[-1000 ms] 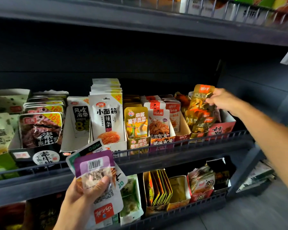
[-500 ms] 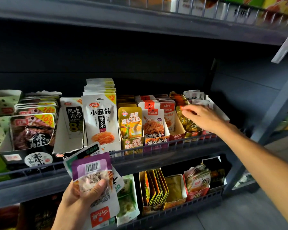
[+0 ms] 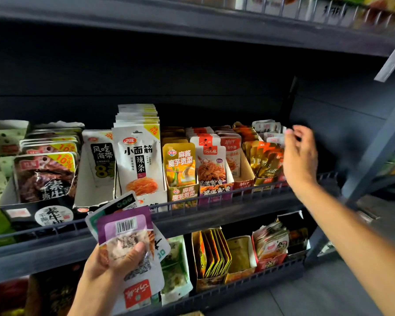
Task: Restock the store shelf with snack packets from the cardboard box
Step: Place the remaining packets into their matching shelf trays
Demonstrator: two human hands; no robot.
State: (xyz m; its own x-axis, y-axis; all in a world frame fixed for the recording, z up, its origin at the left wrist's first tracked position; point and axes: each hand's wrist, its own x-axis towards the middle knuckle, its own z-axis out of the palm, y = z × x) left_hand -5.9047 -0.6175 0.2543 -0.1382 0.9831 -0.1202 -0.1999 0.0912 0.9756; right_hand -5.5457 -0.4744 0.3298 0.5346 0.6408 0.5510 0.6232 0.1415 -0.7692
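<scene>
Right hand (image 3: 300, 156) lifted off packets; dark shelf (image 3: 214, 215), grey floor (image 3: 324, 299).

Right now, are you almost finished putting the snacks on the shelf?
Not quite. The gold and red packets already stand in their tray at the right end of the middle shelf, and the right hand beside them holds nothing, its fingers loosely curled. The left hand grips a few packets, purple one on top, waiting for their spots. The cardboard box isn't visible.
</scene>
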